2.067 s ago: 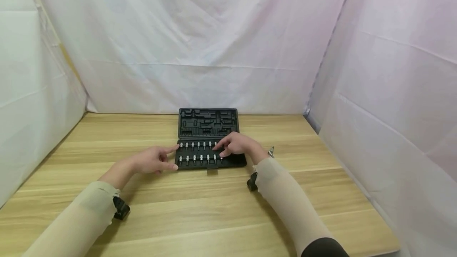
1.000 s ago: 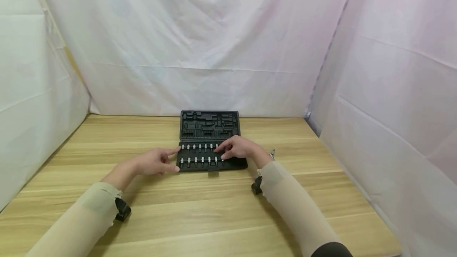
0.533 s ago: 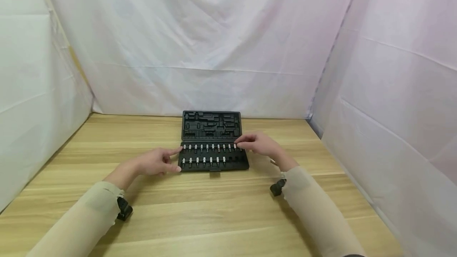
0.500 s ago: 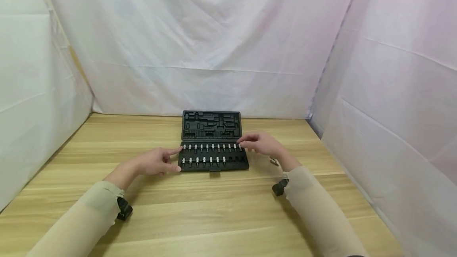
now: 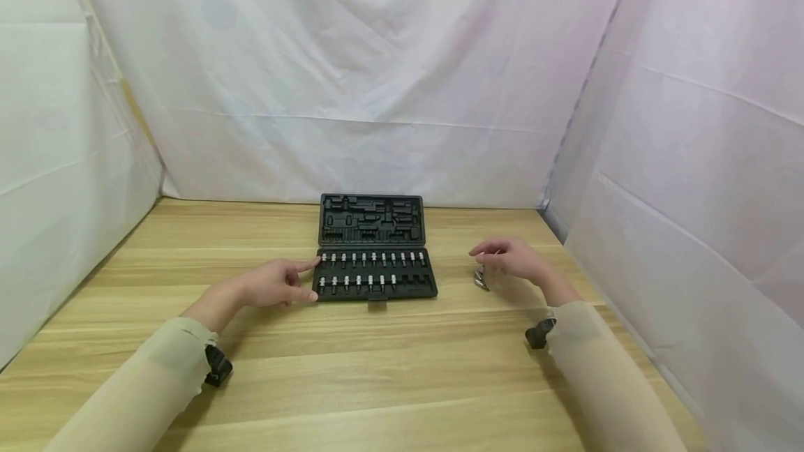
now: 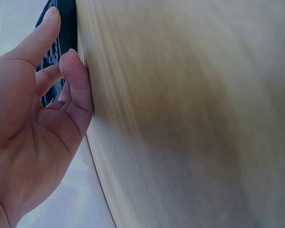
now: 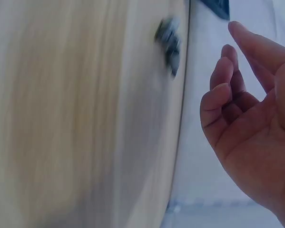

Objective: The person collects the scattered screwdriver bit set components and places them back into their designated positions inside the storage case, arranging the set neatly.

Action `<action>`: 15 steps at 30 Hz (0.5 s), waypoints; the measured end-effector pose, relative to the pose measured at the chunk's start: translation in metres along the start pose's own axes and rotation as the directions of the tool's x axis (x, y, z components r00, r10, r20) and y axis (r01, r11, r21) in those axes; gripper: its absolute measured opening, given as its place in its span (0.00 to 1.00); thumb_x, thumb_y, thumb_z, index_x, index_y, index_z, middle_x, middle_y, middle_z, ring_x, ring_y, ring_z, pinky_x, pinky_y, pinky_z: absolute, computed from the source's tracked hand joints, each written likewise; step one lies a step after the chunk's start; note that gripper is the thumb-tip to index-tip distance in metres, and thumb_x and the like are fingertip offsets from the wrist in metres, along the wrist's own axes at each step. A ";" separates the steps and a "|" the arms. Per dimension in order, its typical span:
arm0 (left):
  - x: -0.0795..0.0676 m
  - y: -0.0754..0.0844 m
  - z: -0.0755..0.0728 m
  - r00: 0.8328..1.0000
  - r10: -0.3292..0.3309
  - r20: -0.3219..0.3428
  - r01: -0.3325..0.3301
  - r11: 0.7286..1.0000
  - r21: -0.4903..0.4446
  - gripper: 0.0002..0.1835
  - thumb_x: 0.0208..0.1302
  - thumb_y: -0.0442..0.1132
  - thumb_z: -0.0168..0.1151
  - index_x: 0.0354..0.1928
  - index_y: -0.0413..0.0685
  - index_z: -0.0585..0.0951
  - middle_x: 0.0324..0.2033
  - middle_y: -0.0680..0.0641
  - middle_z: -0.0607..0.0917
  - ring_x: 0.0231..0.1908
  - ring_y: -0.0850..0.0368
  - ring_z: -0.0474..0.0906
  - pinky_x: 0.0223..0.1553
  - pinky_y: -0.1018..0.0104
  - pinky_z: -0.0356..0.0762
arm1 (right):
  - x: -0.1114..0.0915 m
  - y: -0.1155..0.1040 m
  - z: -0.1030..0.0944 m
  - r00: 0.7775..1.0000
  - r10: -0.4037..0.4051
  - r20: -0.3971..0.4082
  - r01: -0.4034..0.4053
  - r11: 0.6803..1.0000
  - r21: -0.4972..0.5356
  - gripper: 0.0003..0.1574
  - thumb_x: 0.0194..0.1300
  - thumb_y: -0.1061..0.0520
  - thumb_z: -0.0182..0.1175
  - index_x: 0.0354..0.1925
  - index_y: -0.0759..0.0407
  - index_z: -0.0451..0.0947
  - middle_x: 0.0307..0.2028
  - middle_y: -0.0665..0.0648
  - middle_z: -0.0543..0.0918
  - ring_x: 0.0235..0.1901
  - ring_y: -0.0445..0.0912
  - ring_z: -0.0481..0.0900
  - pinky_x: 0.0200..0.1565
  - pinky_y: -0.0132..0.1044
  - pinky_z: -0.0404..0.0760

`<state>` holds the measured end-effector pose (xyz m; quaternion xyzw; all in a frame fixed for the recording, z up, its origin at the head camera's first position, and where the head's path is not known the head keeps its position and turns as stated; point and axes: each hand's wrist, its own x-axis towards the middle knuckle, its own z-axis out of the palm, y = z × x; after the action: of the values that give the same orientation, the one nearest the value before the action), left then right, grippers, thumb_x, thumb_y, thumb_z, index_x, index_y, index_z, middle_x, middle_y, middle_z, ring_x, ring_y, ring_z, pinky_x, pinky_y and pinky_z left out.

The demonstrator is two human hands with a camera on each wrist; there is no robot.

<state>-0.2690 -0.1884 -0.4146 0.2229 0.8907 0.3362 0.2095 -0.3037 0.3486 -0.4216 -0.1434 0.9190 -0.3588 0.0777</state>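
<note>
A black plastic case lies unfolded on the table, holding two rows of silver bit sockets. The upper row runs the full width; the lower row has vacant slots at its right end. At the case's left edge, my left hand rests its spread index finger and thumb on the rim, other fingers loosely bent. Right of the case, a few loose bit sockets lie together on the wood. Over them hovers my right hand, fingers relaxed and holding nothing; the right wrist view shows it apart from the blurred bit sockets.
The case's moulded lid lies back toward the white cloth wall. More cloth hangs at the left and right sides. A wooden table carries everything, and both wrists wear small black cameras.
My right hand has left the upper row's right end and moved right to above the loose bit sockets. Earlier it passed along both rows from the middle. My left hand stays put.
</note>
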 end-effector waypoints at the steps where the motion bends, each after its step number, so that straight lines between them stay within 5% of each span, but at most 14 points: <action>1: 0.000 0.000 0.000 1.000 -0.002 -0.001 0.002 1.000 -0.002 0.50 0.72 0.52 0.75 0.88 0.49 0.59 0.35 0.45 0.80 0.31 0.54 0.78 0.34 0.63 0.81 | -0.002 0.004 -0.002 1.000 -0.005 0.002 0.005 1.000 -0.017 0.19 0.80 0.50 0.65 0.63 0.54 0.88 0.52 0.60 0.89 0.46 0.51 0.82 0.44 0.43 0.82; 6: 0.001 -0.001 0.000 1.000 -0.002 0.001 0.002 1.000 -0.004 0.50 0.73 0.52 0.75 0.88 0.49 0.59 0.33 0.46 0.79 0.31 0.54 0.77 0.32 0.64 0.80 | -0.007 0.015 -0.009 0.999 0.022 0.038 -0.018 0.996 -0.082 0.19 0.75 0.58 0.69 0.62 0.53 0.90 0.47 0.58 0.88 0.46 0.48 0.80 0.48 0.41 0.80; 15: 0.002 -0.002 0.000 1.000 0.003 0.000 -0.003 1.000 0.001 0.50 0.73 0.52 0.75 0.88 0.49 0.59 0.32 0.46 0.80 0.30 0.54 0.77 0.32 0.64 0.79 | -0.002 0.022 -0.011 0.991 0.090 0.100 -0.085 0.995 -0.059 0.21 0.73 0.57 0.72 0.62 0.53 0.90 0.49 0.58 0.90 0.41 0.47 0.79 0.41 0.37 0.78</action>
<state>-0.2716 -0.1887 -0.4166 0.2244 0.8905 0.3362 0.2087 -0.3093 0.3718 -0.4284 -0.1232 0.9288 -0.3219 0.1364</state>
